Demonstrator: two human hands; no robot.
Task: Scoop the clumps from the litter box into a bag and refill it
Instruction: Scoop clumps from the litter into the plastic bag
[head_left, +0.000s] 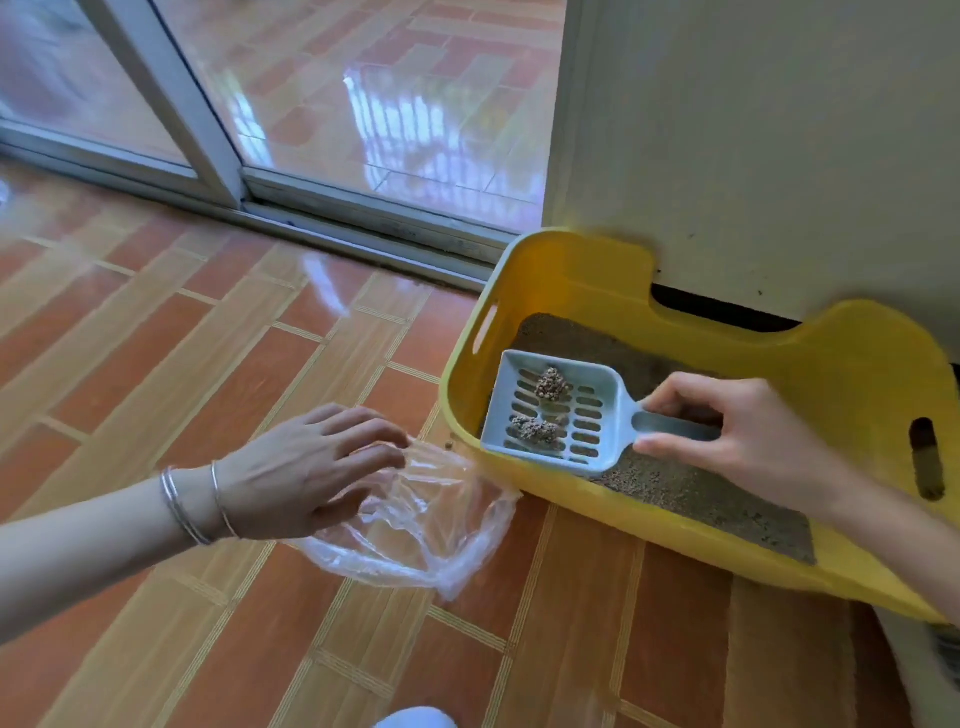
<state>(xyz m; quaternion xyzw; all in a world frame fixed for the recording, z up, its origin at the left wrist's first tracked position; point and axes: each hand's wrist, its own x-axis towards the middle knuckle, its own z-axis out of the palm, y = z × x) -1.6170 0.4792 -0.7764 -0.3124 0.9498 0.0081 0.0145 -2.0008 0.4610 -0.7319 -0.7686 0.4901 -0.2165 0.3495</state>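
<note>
A yellow litter box (582, 275) with brown litter (691, 488) sits on the tiled floor against the wall at the right. My right hand (737, 431) grips the handle of a pale blue slotted scoop (524, 441), held level over the box's left end. Two clumps (553, 384) lie in the scoop's tray. A clear plastic bag (431, 519) rests on the floor just left of the box. My left hand (306, 467) holds the bag's rim, fingers curled into its mouth. Thin bracelets circle that wrist.
A sliding glass door with a metal track (311, 228) runs across the back. A cream wall (753, 130) stands behind the box. Orange floor tiles (156, 364) stretch to the left and front. A few litter grains lie by the box's left corner.
</note>
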